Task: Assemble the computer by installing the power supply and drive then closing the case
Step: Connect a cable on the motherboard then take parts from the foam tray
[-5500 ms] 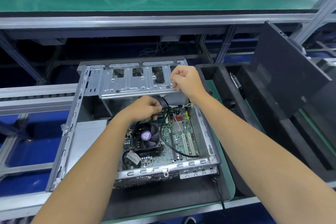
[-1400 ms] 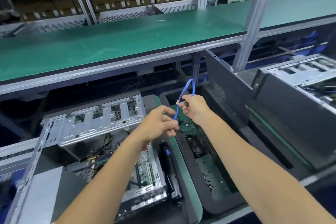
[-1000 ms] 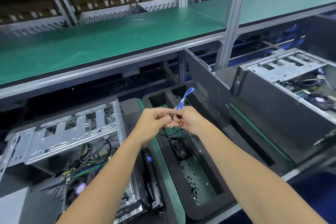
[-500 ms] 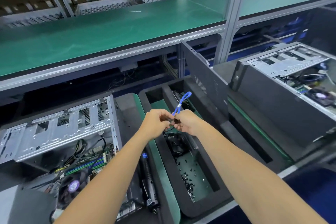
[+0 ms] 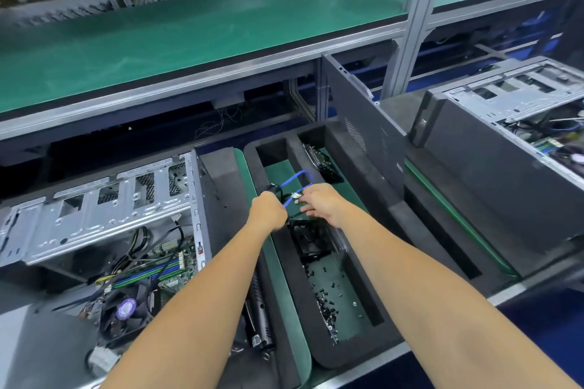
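The left hand (image 5: 268, 211) has a fist-like grip on the blue cable (image 5: 295, 178) and some black leads; the right hand (image 5: 322, 204) pinches it at its tagged end, over the foam tray (image 5: 354, 354). Screws (image 5: 328, 300) lie nearer in the tray. The cable looks light and floppy, best held by its connectors. The open case (image 5: 104, 215) lies left, the panel (image 5: 366, 136) farther right.

No legible text or labels

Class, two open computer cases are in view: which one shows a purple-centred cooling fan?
The left computer case, beside the left forearm; the right case shows no such fan.
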`<state>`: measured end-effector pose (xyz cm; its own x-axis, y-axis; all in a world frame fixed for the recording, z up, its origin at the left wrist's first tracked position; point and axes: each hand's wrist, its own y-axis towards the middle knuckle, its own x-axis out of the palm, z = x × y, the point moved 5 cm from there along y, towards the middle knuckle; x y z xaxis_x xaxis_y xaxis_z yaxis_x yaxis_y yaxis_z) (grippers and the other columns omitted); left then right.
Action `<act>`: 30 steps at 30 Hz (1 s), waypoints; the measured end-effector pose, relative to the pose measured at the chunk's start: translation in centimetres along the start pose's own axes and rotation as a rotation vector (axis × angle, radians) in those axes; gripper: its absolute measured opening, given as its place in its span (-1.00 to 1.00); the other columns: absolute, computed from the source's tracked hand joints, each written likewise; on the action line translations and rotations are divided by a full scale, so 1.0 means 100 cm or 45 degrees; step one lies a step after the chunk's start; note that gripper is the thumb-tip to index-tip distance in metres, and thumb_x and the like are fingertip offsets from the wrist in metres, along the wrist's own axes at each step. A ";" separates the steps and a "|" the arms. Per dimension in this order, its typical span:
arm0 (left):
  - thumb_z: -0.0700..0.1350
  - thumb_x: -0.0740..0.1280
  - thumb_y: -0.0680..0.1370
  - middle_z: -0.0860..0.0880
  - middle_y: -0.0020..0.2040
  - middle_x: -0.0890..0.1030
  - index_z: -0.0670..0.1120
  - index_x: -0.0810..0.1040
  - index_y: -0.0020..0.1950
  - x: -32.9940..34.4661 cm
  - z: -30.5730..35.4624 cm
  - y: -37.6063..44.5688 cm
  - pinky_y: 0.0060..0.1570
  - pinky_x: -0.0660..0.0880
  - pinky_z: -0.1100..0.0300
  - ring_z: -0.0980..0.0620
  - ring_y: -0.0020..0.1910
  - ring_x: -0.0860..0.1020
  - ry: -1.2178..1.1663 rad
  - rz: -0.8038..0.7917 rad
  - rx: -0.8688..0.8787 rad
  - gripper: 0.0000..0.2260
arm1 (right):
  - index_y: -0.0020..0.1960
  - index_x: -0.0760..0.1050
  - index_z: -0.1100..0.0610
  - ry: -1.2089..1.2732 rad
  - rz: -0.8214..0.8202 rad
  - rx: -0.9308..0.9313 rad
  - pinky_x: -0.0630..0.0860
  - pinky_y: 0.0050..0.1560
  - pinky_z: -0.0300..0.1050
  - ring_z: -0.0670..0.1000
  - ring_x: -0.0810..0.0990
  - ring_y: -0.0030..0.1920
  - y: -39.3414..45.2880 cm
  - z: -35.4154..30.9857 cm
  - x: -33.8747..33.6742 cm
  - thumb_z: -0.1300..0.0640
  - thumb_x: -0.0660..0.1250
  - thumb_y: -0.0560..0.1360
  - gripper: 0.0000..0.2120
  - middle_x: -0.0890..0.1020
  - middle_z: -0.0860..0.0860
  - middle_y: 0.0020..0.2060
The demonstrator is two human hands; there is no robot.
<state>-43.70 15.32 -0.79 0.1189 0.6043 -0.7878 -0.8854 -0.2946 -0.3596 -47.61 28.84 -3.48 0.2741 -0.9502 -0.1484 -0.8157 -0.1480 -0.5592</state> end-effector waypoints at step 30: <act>-0.26 0.23 0.52 -0.02 -0.07 0.62 -0.13 0.61 -0.03 -0.096 -0.026 -0.084 -0.05 0.41 0.20 0.02 -0.07 0.51 -0.083 0.463 0.659 -0.83 | -0.11 0.52 0.26 -0.808 -0.176 -0.471 0.54 -0.05 0.05 0.20 0.61 -0.08 -0.083 -0.034 0.090 0.25 0.26 0.53 -0.89 0.65 0.19 -0.10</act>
<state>-36.22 10.10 8.51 -0.2432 0.5815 -0.7764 -0.9686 -0.1034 0.2260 -40.16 20.58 2.60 0.5365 -0.5916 -0.6018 -0.8399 -0.4435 -0.3127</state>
